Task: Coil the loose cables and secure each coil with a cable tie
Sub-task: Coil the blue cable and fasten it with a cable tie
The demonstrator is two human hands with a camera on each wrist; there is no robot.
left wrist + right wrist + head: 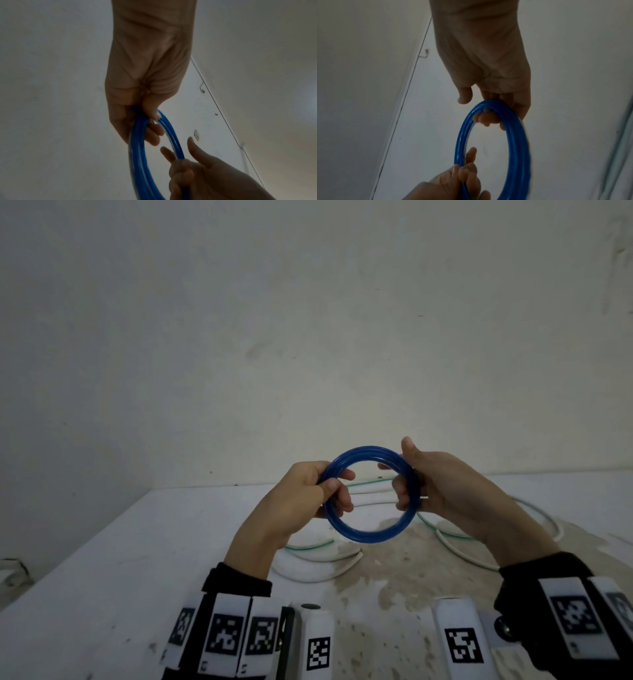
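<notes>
Blue coil [371, 534] held upright above the table [137, 542].
Left hand [308, 487] and right hand [435, 484] grip opposite sides, probably keeping the loops together for tying.

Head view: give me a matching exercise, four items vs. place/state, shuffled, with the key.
Column 1:
1. blue cable coil
2. white cable
3. left hand
4. right hand

Column 2:
A. lies loose on the table
B. grips the coil's left side
C. held up in the air between both hands
D. grips the coil's right side, thumb up

Pairs: 1-C, 2-A, 3-B, 4-D
</notes>
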